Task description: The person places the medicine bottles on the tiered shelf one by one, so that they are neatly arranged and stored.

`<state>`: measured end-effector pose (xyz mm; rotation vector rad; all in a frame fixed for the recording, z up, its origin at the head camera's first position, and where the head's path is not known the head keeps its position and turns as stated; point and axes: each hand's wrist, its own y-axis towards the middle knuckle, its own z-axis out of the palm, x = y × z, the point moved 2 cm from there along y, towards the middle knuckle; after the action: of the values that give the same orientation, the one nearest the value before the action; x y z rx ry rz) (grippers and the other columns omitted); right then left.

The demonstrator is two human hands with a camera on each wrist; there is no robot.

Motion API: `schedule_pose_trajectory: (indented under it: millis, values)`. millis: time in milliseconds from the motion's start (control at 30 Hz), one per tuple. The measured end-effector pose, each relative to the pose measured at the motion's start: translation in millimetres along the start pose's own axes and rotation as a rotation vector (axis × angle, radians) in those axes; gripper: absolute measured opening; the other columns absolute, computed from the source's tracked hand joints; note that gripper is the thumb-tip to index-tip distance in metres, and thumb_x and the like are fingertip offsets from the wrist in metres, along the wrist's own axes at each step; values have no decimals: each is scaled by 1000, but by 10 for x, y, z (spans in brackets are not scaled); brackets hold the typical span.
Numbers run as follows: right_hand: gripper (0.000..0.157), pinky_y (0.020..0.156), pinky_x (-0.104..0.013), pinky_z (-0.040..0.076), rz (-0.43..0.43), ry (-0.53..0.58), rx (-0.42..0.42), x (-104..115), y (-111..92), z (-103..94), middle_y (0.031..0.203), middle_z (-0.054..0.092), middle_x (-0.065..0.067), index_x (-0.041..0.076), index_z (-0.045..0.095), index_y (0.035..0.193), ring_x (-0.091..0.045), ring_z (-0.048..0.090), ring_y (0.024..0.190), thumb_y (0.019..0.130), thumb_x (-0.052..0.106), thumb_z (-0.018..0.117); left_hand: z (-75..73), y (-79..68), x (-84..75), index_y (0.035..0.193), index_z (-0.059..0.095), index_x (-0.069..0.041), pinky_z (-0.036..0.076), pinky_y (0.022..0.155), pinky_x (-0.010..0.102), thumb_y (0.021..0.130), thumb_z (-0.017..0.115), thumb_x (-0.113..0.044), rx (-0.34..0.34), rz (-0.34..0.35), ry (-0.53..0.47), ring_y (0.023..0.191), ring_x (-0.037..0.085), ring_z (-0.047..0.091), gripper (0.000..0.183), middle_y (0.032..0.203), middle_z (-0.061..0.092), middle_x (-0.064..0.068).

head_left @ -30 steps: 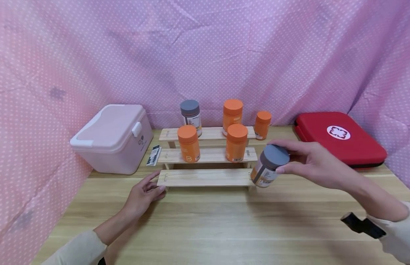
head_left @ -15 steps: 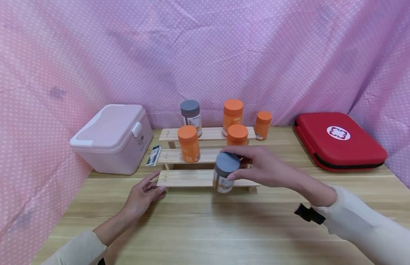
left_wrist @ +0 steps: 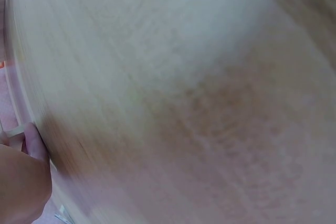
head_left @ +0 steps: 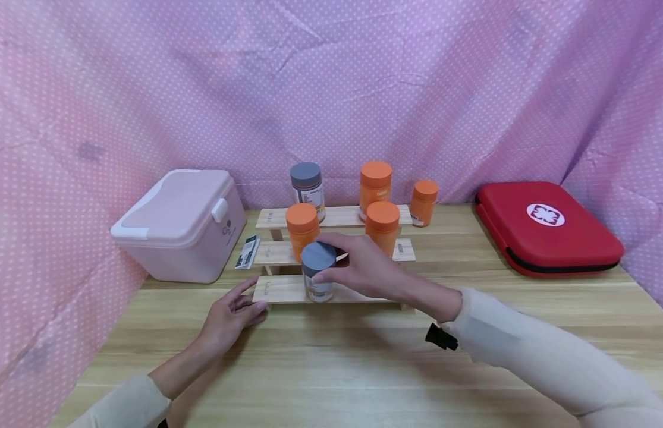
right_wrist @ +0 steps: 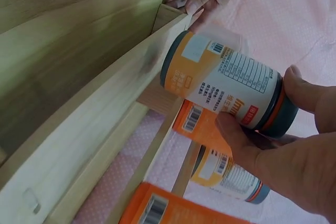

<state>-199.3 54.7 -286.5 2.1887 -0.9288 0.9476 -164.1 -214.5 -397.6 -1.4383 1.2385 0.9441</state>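
My right hand (head_left: 363,267) grips a pill bottle (right_wrist: 223,82) by its grey lid, thumb and fingers around the top. This bottle has a white and orange label and is upright at the lowest tier of a wooden step rack (head_left: 277,289), left of the middle. Whether its base touches the board cannot be told. At the rack's left end, my left hand (head_left: 229,318) holds the lowest tier's corner between thumb and fingers. Two orange bottles (head_left: 302,229) stand on the middle tier. The top tier bears another grey-lidded bottle (head_left: 307,187) and an orange one (head_left: 375,187).
A small orange bottle (head_left: 423,203) stands just right of the top tier. A pink lidded box (head_left: 184,226) sits at the left, with a small printed card (head_left: 248,252) beside it. At the right lies a red first-aid case (head_left: 550,229). Pink dotted cloth (head_left: 331,89) hangs behind.
My right hand has carried the grey-lidded bottle leftward from the rack's right end, past the middle, and straightened it upright. My left hand has stayed at the rack's left corner.
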Motion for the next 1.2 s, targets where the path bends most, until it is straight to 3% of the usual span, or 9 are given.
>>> schedule_pose_trajectory:
  millis: [367, 600, 800, 1200]
  values:
    - [48, 79, -20, 59, 8, -71, -36, -28, 72, 153, 106, 65, 1, 9, 61, 120, -10, 62, 93, 78, 19, 82, 9, 1, 2, 149, 35, -13, 60, 85, 30, 94, 59, 1, -1, -13, -12, 98, 23, 67, 62, 116, 61, 25]
    - [52, 81, -28, 61, 28, -89, -62, -57, 82, 163, 108, 65, -1, 8, 58, 125, -11, 62, 94, 80, 20, 81, 7, 12, -12, 149, 35, -13, 60, 84, 30, 94, 59, 0, -7, -16, 3, 96, 21, 67, 62, 117, 61, 25]
    - [50, 78, -22, 60, -1, -112, -82, -70, 80, 184, 108, 66, 0, 9, 58, 123, -10, 63, 94, 80, 21, 80, 3, 15, 7, 149, 36, -13, 60, 83, 29, 93, 60, 1, -8, -12, -5, 94, 21, 68, 62, 115, 61, 25]
    - [52, 79, -32, 62, 9, -116, -109, -40, 92, 223, 112, 64, -3, 8, 56, 124, -13, 62, 96, 80, 21, 81, 2, 19, 12, 149, 35, -13, 60, 85, 31, 93, 59, 2, 0, 1, -30, 97, 22, 67, 62, 117, 60, 25]
